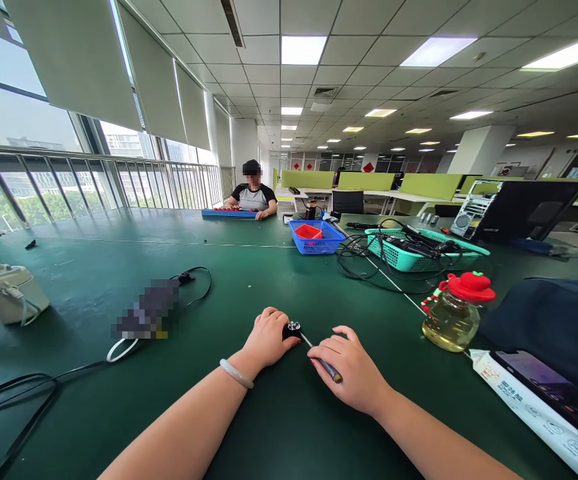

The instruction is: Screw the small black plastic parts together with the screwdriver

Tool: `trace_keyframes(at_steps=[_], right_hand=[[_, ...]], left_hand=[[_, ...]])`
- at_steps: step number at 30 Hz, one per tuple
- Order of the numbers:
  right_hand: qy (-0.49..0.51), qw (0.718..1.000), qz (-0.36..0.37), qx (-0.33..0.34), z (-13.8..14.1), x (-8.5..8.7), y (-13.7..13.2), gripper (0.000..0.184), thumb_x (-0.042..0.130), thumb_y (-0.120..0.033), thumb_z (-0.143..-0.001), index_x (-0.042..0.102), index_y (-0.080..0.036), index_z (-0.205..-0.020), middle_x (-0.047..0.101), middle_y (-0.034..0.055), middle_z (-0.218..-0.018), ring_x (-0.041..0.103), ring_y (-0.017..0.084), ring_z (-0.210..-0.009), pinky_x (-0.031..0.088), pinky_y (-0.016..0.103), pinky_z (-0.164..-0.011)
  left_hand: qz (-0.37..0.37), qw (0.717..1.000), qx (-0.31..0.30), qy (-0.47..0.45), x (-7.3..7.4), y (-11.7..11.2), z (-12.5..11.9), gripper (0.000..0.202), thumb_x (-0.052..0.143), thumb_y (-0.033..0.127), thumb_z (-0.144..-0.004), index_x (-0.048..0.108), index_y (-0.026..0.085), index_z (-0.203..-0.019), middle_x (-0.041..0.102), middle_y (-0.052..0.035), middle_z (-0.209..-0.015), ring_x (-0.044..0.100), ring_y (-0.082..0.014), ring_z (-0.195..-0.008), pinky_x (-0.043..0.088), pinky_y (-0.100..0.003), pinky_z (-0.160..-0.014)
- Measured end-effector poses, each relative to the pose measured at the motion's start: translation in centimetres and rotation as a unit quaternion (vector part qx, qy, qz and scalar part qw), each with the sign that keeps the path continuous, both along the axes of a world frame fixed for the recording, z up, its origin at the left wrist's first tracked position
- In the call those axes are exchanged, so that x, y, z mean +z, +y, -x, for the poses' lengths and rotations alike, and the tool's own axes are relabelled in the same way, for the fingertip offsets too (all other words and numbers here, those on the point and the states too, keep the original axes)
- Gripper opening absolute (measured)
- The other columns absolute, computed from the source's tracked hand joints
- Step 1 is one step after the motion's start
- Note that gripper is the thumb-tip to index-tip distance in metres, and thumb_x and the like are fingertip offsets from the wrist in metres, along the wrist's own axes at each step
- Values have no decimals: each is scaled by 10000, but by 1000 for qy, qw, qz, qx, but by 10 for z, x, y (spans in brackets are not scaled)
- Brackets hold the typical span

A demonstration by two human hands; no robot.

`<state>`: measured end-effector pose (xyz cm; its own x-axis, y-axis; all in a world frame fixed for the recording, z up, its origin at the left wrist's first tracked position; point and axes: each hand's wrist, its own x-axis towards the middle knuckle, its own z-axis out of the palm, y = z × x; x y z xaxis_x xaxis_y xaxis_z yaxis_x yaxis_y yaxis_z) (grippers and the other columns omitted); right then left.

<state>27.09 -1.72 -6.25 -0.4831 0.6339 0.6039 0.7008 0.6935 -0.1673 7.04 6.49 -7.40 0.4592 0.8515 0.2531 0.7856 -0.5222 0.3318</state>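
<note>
So the little black part with the shiny silver bit (pixel 293 327) is sitting low over the green surface (pixel 249 273), pretty much front and center. The left hand (pixel 269 339) has it pinched between thumb and fingers, with a pale bangle (pixel 236 375) on that wrist. The right hand (pixel 346 367) is curled around a slim screwdriver (pixel 333 372), tip right up at the part; can't tell if it's seated in anything.

Off to the right there's a glass bottle with a red lid (pixel 451 320), some yellowish liquid inside, then a phone (pixel 553 387) on a long white box (pixel 509 395). Left side: a blurred-out dark item (pixel 149 310) with a cord, plus a beige flask (pixel 6 290). Further back, a blue basket (pixel 319 245) with a red tray (pixel 309 231) in it, and a teal basket (pixel 403 260) full of black cables (pixel 419 243). Somebody in a grey-and-black tee (pixel 253 197) sits at the far end behind a blue tray (pixel 229 214).
</note>
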Motion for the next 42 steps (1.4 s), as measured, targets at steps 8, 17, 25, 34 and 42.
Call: trace_keyframes(at_steps=[8, 17, 25, 34, 42], right_hand=[[214, 956, 199, -4, -18, -5, 16, 160, 570, -310, -880, 714, -239, -878, 707, 35, -851, 656, 172, -763, 519, 299, -700], [382, 863, 329, 21, -29, -18, 35, 499, 500, -637, -871, 701, -180, -875, 630, 31, -703, 571, 149, -585, 511, 332, -639], [437, 830, 346, 15, -31, -15, 34, 351, 635, -530, -803, 664, -183, -844, 613, 15, -698, 551, 147, -601, 487, 325, -642], [420, 837, 352, 21, -34, -15, 33, 275, 662, -455, -789, 679, -185, -839, 597, 3, -713, 542, 141, -630, 458, 315, -668], [479, 793, 377, 18, -34, -22, 38, 371, 728, -518, -745, 656, -202, -926, 631, -8, -690, 558, 143, -628, 458, 328, -714]], left_hand=[[5, 1000, -5, -9, -4, 4, 2, 272, 669, 425, -824, 634, 206, -982, 668, -84, -1123, 473, -300, -1239, 410, -470, -1035], [17, 999, -15, -36, -6, 9, 2, 267, 678, 386, -825, 680, 235, -1046, 670, -58, -1189, 484, -281, -1212, 384, -461, -1070], [21, 999, -9, -40, -6, 8, 3, 288, 716, 376, -794, 703, 231, -1043, 677, -55, -1193, 486, -277, -1210, 392, -456, -1071], [19, 998, -30, -54, -2, 8, 4, 317, 755, 405, -741, 730, 231, -1005, 682, -63, -1188, 483, -293, -1231, 383, -455, -1092], [30, 994, -79, -66, -2, 7, 4, 299, 765, 388, -729, 733, 226, -979, 681, -63, -1174, 489, -291, -1233, 384, -459, -1089]])
